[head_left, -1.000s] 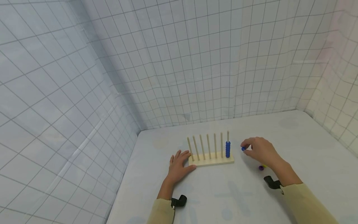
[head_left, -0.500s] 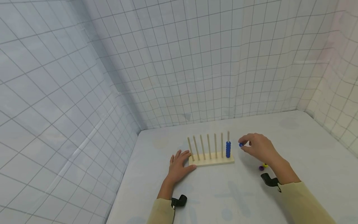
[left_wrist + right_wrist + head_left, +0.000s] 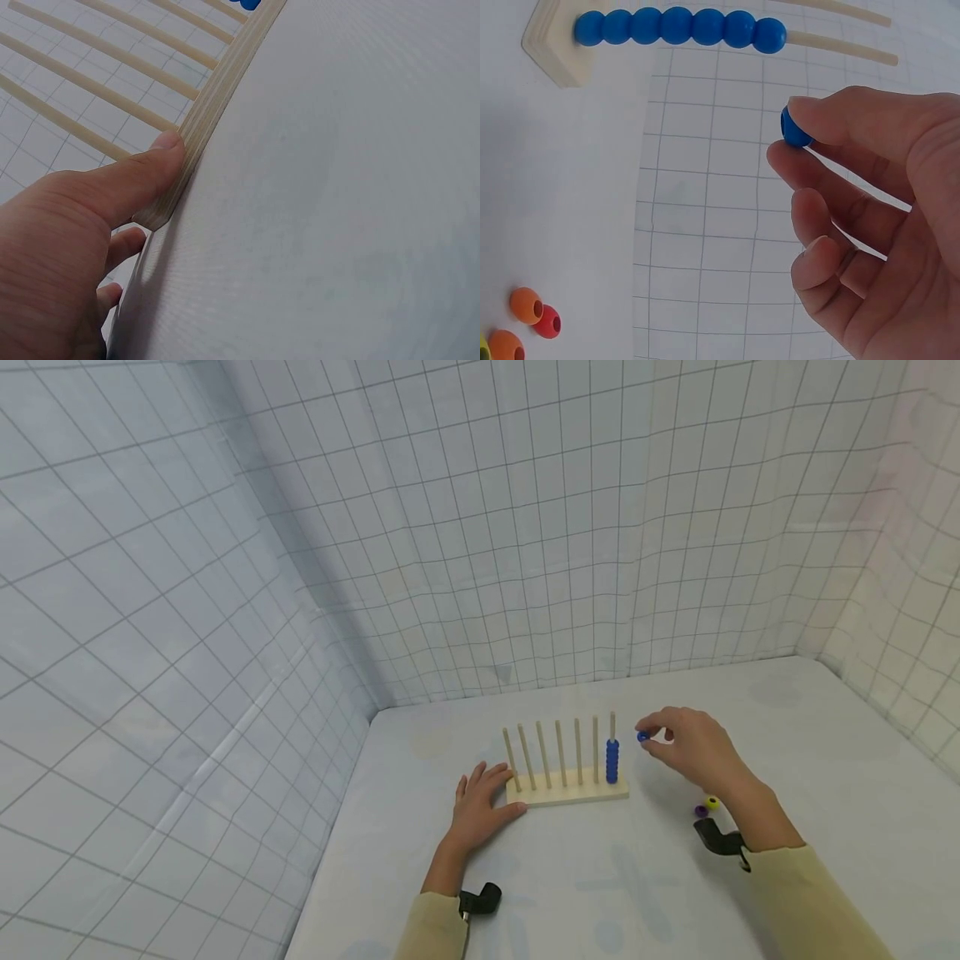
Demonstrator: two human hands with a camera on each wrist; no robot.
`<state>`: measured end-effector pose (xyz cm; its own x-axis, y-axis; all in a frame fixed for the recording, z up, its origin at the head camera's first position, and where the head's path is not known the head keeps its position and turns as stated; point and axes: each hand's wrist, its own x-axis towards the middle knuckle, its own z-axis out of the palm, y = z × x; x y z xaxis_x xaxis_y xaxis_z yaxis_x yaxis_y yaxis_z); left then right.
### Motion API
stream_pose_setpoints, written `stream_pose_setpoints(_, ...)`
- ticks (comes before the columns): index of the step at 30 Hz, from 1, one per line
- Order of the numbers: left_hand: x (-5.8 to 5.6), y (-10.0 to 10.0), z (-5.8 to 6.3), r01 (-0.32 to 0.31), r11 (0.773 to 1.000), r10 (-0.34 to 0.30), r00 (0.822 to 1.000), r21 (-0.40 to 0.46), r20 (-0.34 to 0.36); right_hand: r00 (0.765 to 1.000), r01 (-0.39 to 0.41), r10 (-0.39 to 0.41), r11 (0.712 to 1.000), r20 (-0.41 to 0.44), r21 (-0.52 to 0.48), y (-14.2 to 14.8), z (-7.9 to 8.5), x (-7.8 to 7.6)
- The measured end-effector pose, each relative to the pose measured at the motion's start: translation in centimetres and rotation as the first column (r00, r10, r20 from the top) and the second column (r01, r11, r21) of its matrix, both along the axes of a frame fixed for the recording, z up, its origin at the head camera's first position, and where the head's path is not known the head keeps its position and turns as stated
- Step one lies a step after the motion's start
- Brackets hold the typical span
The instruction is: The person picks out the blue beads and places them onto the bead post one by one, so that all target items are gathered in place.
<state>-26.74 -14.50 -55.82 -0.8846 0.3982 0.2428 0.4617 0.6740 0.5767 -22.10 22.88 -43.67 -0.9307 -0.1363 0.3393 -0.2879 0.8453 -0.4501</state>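
Note:
A wooden bead abacus (image 3: 566,789) stands on the white table, a row of upright pegs rising from its base. Blue beads (image 3: 612,762) are stacked on its rightmost peg, with the peg's tip bare above them. My left hand (image 3: 477,810) grips the left end of the base; in the left wrist view its thumb (image 3: 161,161) presses the front edge. Between thumb and index finger my right hand (image 3: 693,747) pinches a loose blue bead (image 3: 796,129), held in the air to the right of the stack and apart from it. The bead's hole shows in the right wrist view.
A yellow bead (image 3: 712,802) and a purple bead (image 3: 701,811) lie on the table beneath the right forearm. Orange beads (image 3: 526,304) and a red bead (image 3: 547,322) appear in the right wrist view. Grid-patterned curtains (image 3: 480,527) surround the table.
My right hand has risen and shifted slightly left with the blue bead, bringing it nearer the stacked peg. More of the yellow bead shows. The left hand and abacus have stayed put.

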Motion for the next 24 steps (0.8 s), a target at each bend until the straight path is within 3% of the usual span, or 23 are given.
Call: stream_pose_setpoints(24, 0.0, -0.1, 0.2, 0.002, 1.0, -0.002, 1.0, -0.015, 0.015, 0.992, -0.027, 0.024, 0.999, -0.122, -0.025, -1.0, 2.5, -0.2)
